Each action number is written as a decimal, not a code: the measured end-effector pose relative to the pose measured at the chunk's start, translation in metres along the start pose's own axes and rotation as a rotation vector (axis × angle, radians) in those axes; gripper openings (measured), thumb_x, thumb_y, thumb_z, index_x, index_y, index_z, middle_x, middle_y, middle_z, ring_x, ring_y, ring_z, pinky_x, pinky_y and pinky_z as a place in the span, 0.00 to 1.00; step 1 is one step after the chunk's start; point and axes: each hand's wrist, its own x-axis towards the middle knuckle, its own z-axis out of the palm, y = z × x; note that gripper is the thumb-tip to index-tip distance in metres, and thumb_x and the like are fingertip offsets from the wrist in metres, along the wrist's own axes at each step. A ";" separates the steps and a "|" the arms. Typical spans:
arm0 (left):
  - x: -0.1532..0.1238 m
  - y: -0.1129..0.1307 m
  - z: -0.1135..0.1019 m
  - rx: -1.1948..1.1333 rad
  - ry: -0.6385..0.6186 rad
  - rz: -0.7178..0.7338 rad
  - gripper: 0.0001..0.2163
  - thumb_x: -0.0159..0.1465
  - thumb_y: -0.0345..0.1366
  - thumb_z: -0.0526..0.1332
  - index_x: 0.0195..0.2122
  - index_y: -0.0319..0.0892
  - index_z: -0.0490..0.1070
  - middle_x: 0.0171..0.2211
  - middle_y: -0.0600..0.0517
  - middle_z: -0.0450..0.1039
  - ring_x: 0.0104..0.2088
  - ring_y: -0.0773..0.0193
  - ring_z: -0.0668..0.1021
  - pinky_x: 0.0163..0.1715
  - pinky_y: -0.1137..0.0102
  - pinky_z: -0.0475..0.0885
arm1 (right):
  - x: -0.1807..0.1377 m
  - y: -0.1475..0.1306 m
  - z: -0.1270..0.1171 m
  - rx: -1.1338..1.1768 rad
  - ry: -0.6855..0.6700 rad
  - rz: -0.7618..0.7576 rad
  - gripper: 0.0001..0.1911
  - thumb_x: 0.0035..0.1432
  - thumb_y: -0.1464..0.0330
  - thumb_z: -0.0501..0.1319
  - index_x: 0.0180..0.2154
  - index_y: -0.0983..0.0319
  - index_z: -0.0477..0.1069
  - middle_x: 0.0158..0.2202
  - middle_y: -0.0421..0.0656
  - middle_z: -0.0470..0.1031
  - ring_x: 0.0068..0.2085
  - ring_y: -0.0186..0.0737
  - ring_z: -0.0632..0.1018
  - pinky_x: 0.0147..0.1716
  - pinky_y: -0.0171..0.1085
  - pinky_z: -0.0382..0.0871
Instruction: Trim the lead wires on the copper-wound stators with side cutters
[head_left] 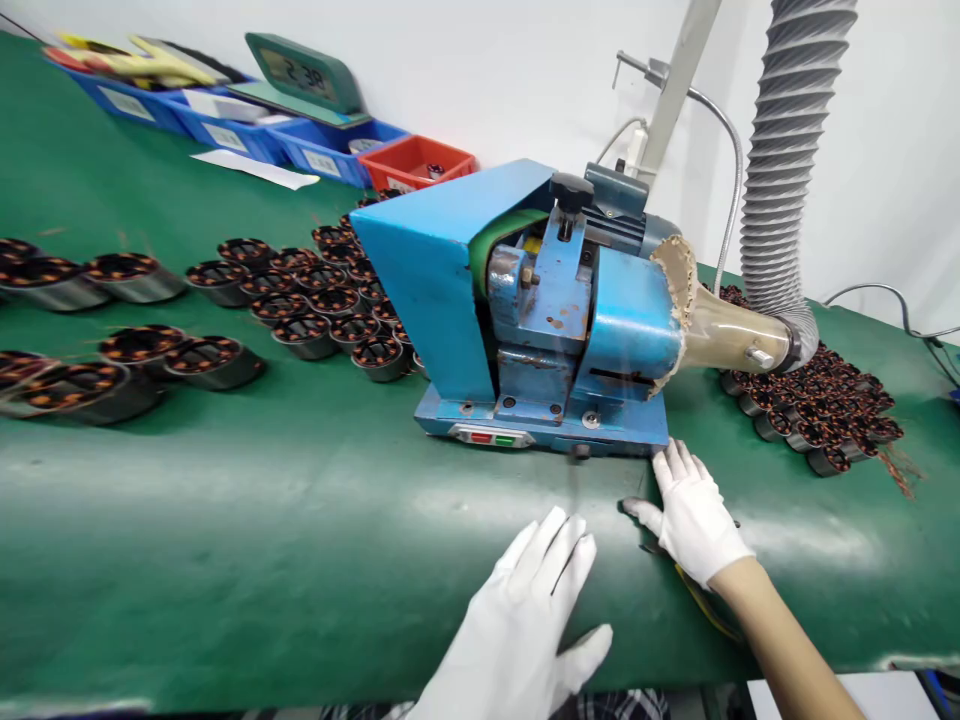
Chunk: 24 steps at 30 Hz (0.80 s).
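Observation:
My left hand, in a white glove, is held over the front of the green bench mat. Its fingers are stretched out and nothing is in them. Also gloved in white, my right hand reaches to the front right corner of the blue belt grinding machine, fingers extended by its base. Beneath the palm and wrist lies a thin tool with a yellow edge, mostly hidden, its kind unclear. A red and green switch sits on the machine's front.
Wire-wound motor stators stand in groups left of the machine, with more stators on the right. A grey ribbed hose joins the machine's right end. Blue bins, a red bin and a digital clock line the wall.

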 end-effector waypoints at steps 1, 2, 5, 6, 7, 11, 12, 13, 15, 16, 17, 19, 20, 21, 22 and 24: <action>0.000 0.001 0.002 0.018 -0.003 0.004 0.25 0.60 0.51 0.54 0.51 0.39 0.69 0.52 0.43 0.71 0.51 0.49 0.74 0.48 0.57 0.72 | 0.002 -0.003 0.000 -0.019 -0.030 -0.004 0.41 0.55 0.48 0.54 0.55 0.78 0.61 0.59 0.66 0.59 0.59 0.63 0.61 0.56 0.53 0.56; 0.000 0.002 0.003 0.034 -0.005 0.007 0.25 0.60 0.51 0.54 0.51 0.38 0.69 0.52 0.43 0.71 0.51 0.49 0.74 0.48 0.57 0.72 | 0.002 -0.004 -0.001 -0.035 -0.058 -0.009 0.43 0.55 0.47 0.54 0.56 0.80 0.60 0.59 0.68 0.58 0.59 0.65 0.60 0.55 0.54 0.55; 0.002 0.005 0.009 0.061 -0.017 -0.014 0.26 0.60 0.50 0.54 0.52 0.36 0.68 0.53 0.40 0.69 0.52 0.48 0.73 0.48 0.57 0.71 | -0.005 -0.002 -0.008 -0.065 -0.130 -0.033 0.44 0.55 0.46 0.52 0.58 0.77 0.57 0.60 0.65 0.57 0.60 0.63 0.60 0.56 0.54 0.54; 0.003 0.006 0.011 0.063 -0.025 -0.026 0.27 0.59 0.51 0.54 0.53 0.35 0.68 0.54 0.39 0.69 0.52 0.47 0.73 0.49 0.56 0.70 | -0.008 0.002 -0.010 -0.069 -0.149 -0.041 0.44 0.56 0.45 0.51 0.59 0.76 0.57 0.60 0.63 0.57 0.60 0.62 0.60 0.56 0.53 0.54; 0.005 0.006 0.012 0.062 -0.031 -0.038 0.28 0.59 0.52 0.54 0.53 0.34 0.67 0.54 0.38 0.68 0.53 0.46 0.72 0.49 0.56 0.69 | -0.011 0.007 -0.012 -0.073 -0.167 -0.044 0.43 0.56 0.45 0.50 0.59 0.74 0.57 0.61 0.61 0.57 0.60 0.61 0.60 0.56 0.53 0.54; 0.012 0.006 0.018 0.073 -0.005 -0.023 0.29 0.60 0.52 0.53 0.54 0.33 0.66 0.56 0.37 0.66 0.55 0.46 0.70 0.51 0.56 0.67 | -0.028 0.043 -0.013 -0.096 -0.206 0.030 0.40 0.57 0.48 0.50 0.59 0.72 0.59 0.61 0.58 0.57 0.60 0.59 0.61 0.55 0.52 0.56; 0.014 0.005 0.018 0.080 0.014 -0.015 0.29 0.60 0.51 0.53 0.54 0.32 0.66 0.56 0.37 0.66 0.55 0.46 0.70 0.51 0.56 0.67 | -0.033 0.056 -0.012 -0.104 -0.208 0.071 0.39 0.58 0.49 0.49 0.59 0.73 0.59 0.61 0.59 0.57 0.60 0.61 0.61 0.55 0.52 0.56; 0.015 0.005 0.019 0.084 0.032 -0.008 0.28 0.61 0.51 0.53 0.53 0.32 0.66 0.55 0.37 0.67 0.55 0.46 0.70 0.51 0.57 0.67 | -0.038 0.069 -0.010 -0.113 -0.207 0.117 0.38 0.58 0.50 0.49 0.59 0.73 0.59 0.61 0.59 0.58 0.60 0.62 0.61 0.54 0.53 0.57; 0.017 0.003 0.019 0.080 0.061 -0.004 0.27 0.61 0.51 0.53 0.52 0.32 0.68 0.54 0.37 0.68 0.54 0.47 0.71 0.51 0.57 0.67 | -0.051 0.095 -0.005 -0.127 -0.199 0.212 0.37 0.59 0.51 0.49 0.59 0.73 0.59 0.60 0.60 0.59 0.59 0.63 0.61 0.53 0.53 0.59; 0.017 0.003 0.020 0.073 0.069 -0.007 0.27 0.60 0.50 0.54 0.52 0.33 0.68 0.54 0.37 0.69 0.54 0.47 0.71 0.51 0.58 0.68 | -0.058 0.107 -0.003 -0.130 -0.191 0.259 0.36 0.59 0.52 0.49 0.59 0.72 0.59 0.60 0.60 0.59 0.59 0.62 0.62 0.52 0.53 0.59; 0.016 0.002 0.021 0.067 0.073 -0.012 0.27 0.60 0.50 0.54 0.51 0.33 0.68 0.54 0.38 0.69 0.54 0.47 0.71 0.51 0.58 0.68 | -0.065 0.118 -0.001 -0.132 -0.180 0.306 0.35 0.60 0.52 0.48 0.59 0.70 0.59 0.60 0.60 0.60 0.59 0.61 0.62 0.52 0.53 0.60; 0.014 -0.001 0.024 0.057 0.074 -0.013 0.25 0.59 0.48 0.55 0.51 0.35 0.69 0.53 0.38 0.70 0.54 0.45 0.71 0.50 0.56 0.68 | -0.080 0.134 0.004 -0.132 -0.149 0.396 0.33 0.61 0.52 0.46 0.59 0.67 0.58 0.60 0.59 0.60 0.59 0.59 0.63 0.51 0.53 0.60; 0.012 -0.003 0.026 0.049 0.069 0.008 0.23 0.59 0.46 0.55 0.51 0.37 0.69 0.53 0.39 0.70 0.54 0.43 0.70 0.49 0.54 0.68 | -0.087 0.140 0.007 -0.130 -0.128 0.436 0.33 0.61 0.52 0.45 0.59 0.67 0.57 0.60 0.58 0.60 0.59 0.59 0.62 0.51 0.54 0.61; 0.011 -0.006 0.028 0.035 0.070 0.050 0.20 0.59 0.42 0.56 0.51 0.41 0.69 0.53 0.40 0.70 0.54 0.43 0.70 0.49 0.52 0.67 | -0.093 0.144 0.010 -0.126 -0.105 0.469 0.34 0.61 0.51 0.45 0.60 0.67 0.55 0.60 0.59 0.59 0.60 0.59 0.61 0.51 0.54 0.61; 0.010 -0.009 0.030 0.018 0.071 0.106 0.18 0.59 0.38 0.56 0.51 0.46 0.69 0.53 0.43 0.70 0.54 0.43 0.70 0.49 0.51 0.66 | -0.098 0.147 0.013 -0.121 -0.080 0.494 0.36 0.61 0.51 0.45 0.61 0.69 0.53 0.61 0.60 0.57 0.60 0.59 0.60 0.52 0.54 0.60; 0.008 -0.014 0.032 -0.009 0.066 0.225 0.20 0.56 0.31 0.56 0.49 0.56 0.69 0.53 0.48 0.70 0.54 0.42 0.70 0.50 0.47 0.64 | -0.104 0.149 0.019 -0.100 -0.028 0.519 0.40 0.60 0.50 0.46 0.62 0.73 0.46 0.63 0.62 0.52 0.62 0.58 0.56 0.54 0.52 0.59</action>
